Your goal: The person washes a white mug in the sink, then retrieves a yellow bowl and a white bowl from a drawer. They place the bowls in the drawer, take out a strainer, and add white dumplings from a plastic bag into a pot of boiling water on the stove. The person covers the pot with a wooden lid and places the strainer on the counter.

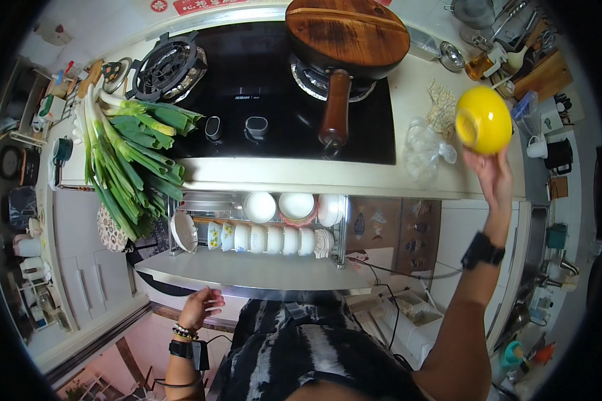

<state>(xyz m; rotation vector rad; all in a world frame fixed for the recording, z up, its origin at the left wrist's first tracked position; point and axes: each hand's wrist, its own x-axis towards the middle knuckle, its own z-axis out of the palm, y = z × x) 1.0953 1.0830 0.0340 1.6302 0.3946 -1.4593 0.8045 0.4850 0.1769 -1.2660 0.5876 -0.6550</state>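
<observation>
A glossy yellow bowl (483, 120), tilted with its foot turned to the left, is in my right hand (490, 170) above the right end of the counter. My left hand (202, 307) is low, near the front edge of a pulled-out dish drawer (261, 273), fingers apart and holding nothing. White bowls (275, 239) stand in a row in the drawer's wire rack, with a few more bowls (297, 205) behind them. Just left of the yellow bowl, a tied clear plastic bag (426, 155) lies on the counter.
A wok with a wooden lid (348, 35) sits on the right burner of the black gas hob (241, 120), its handle pointing towards me. Leeks (125, 145) overhang the counter edge at left. Utensils and an oil bottle (479, 65) stand at the back right. The open drawer juts out before my body.
</observation>
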